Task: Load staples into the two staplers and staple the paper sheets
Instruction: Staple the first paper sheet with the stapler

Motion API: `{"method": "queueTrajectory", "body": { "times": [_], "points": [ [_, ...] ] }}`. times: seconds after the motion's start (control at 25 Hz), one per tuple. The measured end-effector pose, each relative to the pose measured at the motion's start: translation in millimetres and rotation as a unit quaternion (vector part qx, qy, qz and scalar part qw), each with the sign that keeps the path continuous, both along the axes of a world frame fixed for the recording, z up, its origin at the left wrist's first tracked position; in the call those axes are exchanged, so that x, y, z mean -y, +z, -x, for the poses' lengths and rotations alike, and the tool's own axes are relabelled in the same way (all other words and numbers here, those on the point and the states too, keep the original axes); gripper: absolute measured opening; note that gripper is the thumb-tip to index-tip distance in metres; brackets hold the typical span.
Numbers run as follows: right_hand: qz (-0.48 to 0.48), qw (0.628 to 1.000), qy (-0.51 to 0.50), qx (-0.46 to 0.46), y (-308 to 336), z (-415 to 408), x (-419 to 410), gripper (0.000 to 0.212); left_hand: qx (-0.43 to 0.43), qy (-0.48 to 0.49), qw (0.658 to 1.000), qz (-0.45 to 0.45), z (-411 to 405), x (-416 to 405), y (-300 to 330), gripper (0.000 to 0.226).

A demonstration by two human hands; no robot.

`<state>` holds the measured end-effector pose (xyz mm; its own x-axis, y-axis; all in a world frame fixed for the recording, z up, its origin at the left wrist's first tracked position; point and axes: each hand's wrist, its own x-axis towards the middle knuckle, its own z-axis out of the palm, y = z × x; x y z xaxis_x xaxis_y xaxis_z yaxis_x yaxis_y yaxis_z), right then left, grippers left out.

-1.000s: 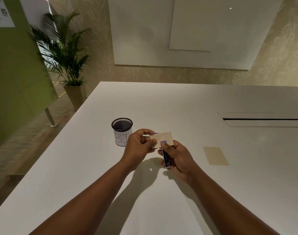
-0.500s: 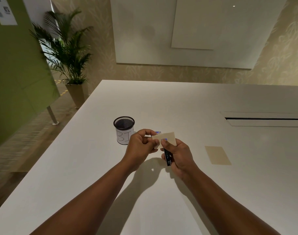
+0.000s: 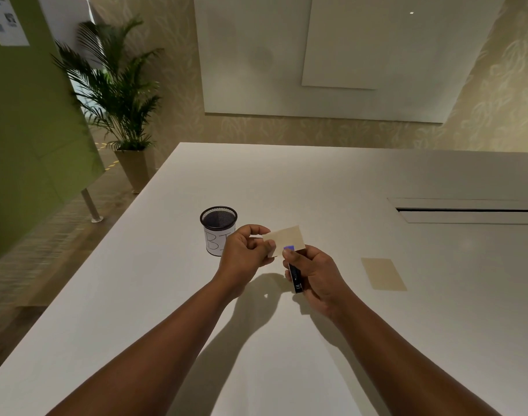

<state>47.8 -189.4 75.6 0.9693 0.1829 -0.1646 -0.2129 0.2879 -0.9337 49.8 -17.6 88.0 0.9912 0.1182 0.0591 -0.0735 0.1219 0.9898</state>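
Gripping a small dark stapler (image 3: 295,277) with a blue tip, the right hand (image 3: 315,277) held it above the white table (image 3: 136,295), its front end against a tan paper sheet (image 3: 286,237). The left hand (image 3: 244,255) pinched that sheet's left edge between thumb and fingers. A second tan sheet (image 3: 382,274) lay flat to the right. A black mesh cup (image 3: 218,230) stood just left of the hands.
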Motion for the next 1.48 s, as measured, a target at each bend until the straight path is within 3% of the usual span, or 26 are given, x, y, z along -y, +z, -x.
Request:
{"method": "queueTrajectory", "body": {
  "times": [0.12, 0.28, 0.44, 0.64, 0.88, 1.2, 1.32, 1.48],
  "points": [
    [0.040, 0.999, -0.024, 0.003, -2, -5, 16, 0.018, -0.011, 0.027, 1.000, 0.009, -5, 0, -3, 0.015],
    [0.143, 0.981, -0.133, 0.020, -3, -18, 40, 0.018, -0.036, 0.033, 0.998, 0.028, -9, 1, -7, 0.015],
    [0.355, 0.902, -0.236, 0.068, -11, -26, 56, 0.021, -0.051, 0.031, 0.997, 0.041, -11, 4, -9, 0.016],
    [0.520, 0.827, -0.203, 0.065, -16, -35, 57, 0.030, -0.063, 0.034, 0.997, 0.042, -12, 4, -8, 0.016],
    [0.605, 0.773, -0.173, 0.079, -14, -43, 50, 0.053, -0.061, 0.032, 0.997, 0.034, -11, 0, -11, 0.016],
    [0.614, 0.771, -0.152, 0.073, -17, -42, 46, 0.052, -0.059, 0.034, 0.997, 0.042, -10, -3, -11, 0.016],
    [0.592, 0.790, -0.150, 0.061, -15, -42, 50, 0.053, -0.055, 0.032, 0.997, 0.039, -8, -2, -8, 0.015],
    [0.531, 0.818, -0.192, 0.115, -4, -36, 50, 0.027, -0.053, 0.028, 0.997, 0.042, -6, -3, 3, 0.016]
  ]
}}
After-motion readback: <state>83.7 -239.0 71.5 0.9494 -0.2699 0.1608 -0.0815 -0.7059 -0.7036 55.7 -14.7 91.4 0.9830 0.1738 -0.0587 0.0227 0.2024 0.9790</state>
